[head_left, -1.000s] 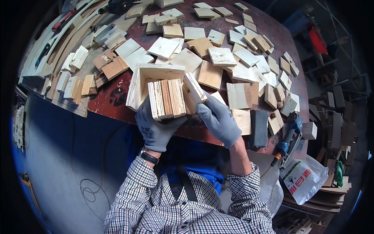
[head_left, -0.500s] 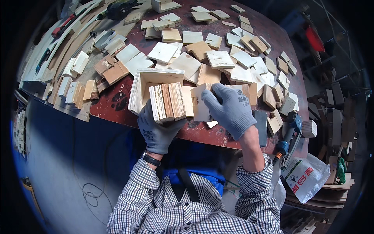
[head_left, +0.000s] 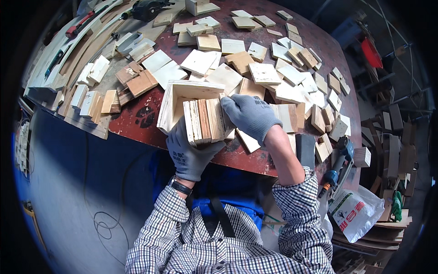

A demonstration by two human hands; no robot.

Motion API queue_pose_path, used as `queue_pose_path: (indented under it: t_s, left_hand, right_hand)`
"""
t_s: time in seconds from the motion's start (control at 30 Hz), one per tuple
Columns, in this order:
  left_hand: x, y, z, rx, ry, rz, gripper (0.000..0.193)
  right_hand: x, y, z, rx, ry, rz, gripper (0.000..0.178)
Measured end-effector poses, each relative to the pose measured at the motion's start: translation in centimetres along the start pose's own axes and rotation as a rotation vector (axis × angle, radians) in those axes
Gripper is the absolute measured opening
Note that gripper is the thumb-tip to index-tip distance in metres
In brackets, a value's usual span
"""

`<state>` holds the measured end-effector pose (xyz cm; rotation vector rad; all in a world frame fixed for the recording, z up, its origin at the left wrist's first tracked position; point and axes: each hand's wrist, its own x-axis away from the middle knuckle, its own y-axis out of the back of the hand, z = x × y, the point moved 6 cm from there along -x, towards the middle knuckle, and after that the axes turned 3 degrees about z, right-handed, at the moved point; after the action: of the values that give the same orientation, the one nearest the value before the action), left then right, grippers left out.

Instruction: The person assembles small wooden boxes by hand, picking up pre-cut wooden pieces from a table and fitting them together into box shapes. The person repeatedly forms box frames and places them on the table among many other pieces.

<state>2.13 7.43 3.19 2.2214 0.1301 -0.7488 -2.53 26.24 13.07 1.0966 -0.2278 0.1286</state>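
My left hand (head_left: pixel 189 153), in a grey glove, is wrapped round a stack of small plywood boards (head_left: pixel 204 121) held edge-up near the front of the table. My gloved right hand (head_left: pixel 253 114) grips another plywood board (head_left: pixel 226 118) by its edge and presses it against the stack's right side. Its fingers partly hide that board. Just behind the stack stands an open plywood box (head_left: pixel 169 102); I cannot tell whether the stack touches it.
Many loose plywood squares (head_left: pixel 226 77) cover the dark red table (head_left: pixel 132 125). A nail gun (head_left: pixel 337 164) lies at the right edge, beside a white plastic bag (head_left: pixel 356 212). Tools and long boards (head_left: pixel 75 57) lie at the left. A cable (head_left: pixel 102 223) coils on the floor.
My right hand has moved left, bringing its board from beside the stack up against the stack's right side. My left hand keeps its hold on the stack.
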Motion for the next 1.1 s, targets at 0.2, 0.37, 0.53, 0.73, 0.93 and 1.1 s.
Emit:
queue_pose_path:
  t_s: [0.2, 0.37, 0.53, 0.73, 0.93, 1.1]
  left_hand:
    - [0.1, -0.1, 0.0, -0.007, -0.015, -0.027, 0.122]
    - [-0.2, 0.0, -0.1, -0.007, -0.033, -0.053, 0.121]
    - [-0.2, 0.0, -0.4, 0.026, -0.045, -0.074, 0.12]
    - [-0.4, 0.0, -0.3, 0.009, -0.039, -0.074, 0.118]
    - [-0.2, -0.4, -0.3, 0.03, -0.018, -0.068, 0.116]
    - [-0.2, -0.2, -0.3, 0.044, 0.02, -0.058, 0.118]
  right_hand:
    - [1.0, 0.2, 0.4, 0.035, 0.001, 0.038, 0.058]
    - [1.4, -0.2, 0.1, -0.028, 0.028, 0.041, 0.053]
    - [2.4, -1.9, -0.3, -0.073, 0.043, -0.128, 0.047]
    - [3.8, -2.7, -0.7, -0.257, 0.079, -0.099, 0.053]
    - [3.4, -2.3, -0.7, -0.24, 0.171, -0.293, 0.049]
    - [3.6, -2.9, -0.5, -0.219, 0.182, -0.33, 0.047]
